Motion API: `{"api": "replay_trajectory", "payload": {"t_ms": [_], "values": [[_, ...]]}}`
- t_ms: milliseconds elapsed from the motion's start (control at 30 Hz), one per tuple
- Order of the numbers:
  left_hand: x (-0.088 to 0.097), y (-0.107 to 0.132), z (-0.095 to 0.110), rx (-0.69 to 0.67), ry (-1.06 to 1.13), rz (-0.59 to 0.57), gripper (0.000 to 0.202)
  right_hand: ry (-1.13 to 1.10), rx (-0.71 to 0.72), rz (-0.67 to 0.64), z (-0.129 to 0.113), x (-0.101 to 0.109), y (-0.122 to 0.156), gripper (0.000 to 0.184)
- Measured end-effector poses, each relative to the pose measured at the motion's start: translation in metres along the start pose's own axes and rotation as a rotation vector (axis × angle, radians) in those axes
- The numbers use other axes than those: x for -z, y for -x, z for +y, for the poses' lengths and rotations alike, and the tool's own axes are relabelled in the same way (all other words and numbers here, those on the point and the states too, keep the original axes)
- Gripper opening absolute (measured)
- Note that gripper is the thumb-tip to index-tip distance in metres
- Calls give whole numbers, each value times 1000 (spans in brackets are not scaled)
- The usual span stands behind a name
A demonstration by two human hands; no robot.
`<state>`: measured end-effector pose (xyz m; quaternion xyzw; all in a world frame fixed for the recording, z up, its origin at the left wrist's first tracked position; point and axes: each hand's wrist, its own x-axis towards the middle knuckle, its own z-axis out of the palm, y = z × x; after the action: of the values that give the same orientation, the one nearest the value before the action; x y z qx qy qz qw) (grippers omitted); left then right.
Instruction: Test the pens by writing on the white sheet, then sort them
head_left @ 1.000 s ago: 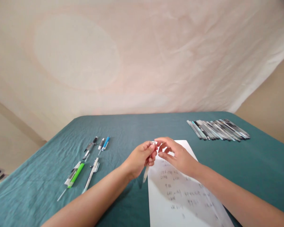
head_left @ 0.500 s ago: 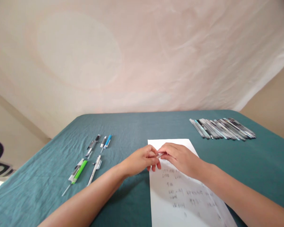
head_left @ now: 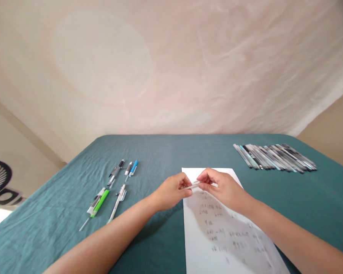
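A slim, pale plastic pen (head_left: 192, 185) is held just above the top edge of the sheet of paper (head_left: 217, 228), a smooth white rectangle marked with faint handwritten lines. The pen's long axis is laid nearly level, left to right, with the right end raised slightly; which end bears the tip cannot be told. The left hand (head_left: 173, 190) is closed in a pinch on one end, fingers curled in, and the right hand (head_left: 223, 188) is pinched likewise on the other end. A wrinkled teal cloth (head_left: 160, 152) is spread beneath the paper. Left of the paper, loose pens are scattered, a green pen (head_left: 100, 203) among them. Beyond its upper right corner, a tight row of slender pens (head_left: 274, 156) is laid.
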<state>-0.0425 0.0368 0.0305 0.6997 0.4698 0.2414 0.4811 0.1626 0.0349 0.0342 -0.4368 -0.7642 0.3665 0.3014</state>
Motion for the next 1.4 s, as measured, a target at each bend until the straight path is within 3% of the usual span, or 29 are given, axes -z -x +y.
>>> {"api": "replay_trajectory", "payload": {"t_ms": [133, 367, 600, 800, 1033, 1133, 1267, 1400], "values": [[3, 1, 6, 11, -93, 79, 15, -181, -147, -49, 1, 0, -2, 16], [4, 0, 7, -41, -195, 97, 18, -116, -186, -34, 2, 3, -3, 13], [10, 0, 10, 17, -89, 36, 14, 26, -4, 74, -4, 8, 0, 12], [25, 3, 17, -52, -114, -35, 18, 266, 379, 118, 2, 6, 2, 19], [39, 10, 25, -8, -47, -273, 30, 281, 533, 206, 5, 7, 5, 17], [37, 11, 25, -29, -103, -256, 30, 292, 490, 146, 3, 6, 5, 17], [29, 8, 24, -118, -258, -83, 22, 293, 316, 96, 2, 3, 3, 14], [22, 8, 22, -198, -351, 9, 21, 200, 133, 101, 4, -2, 1, 12]]}}
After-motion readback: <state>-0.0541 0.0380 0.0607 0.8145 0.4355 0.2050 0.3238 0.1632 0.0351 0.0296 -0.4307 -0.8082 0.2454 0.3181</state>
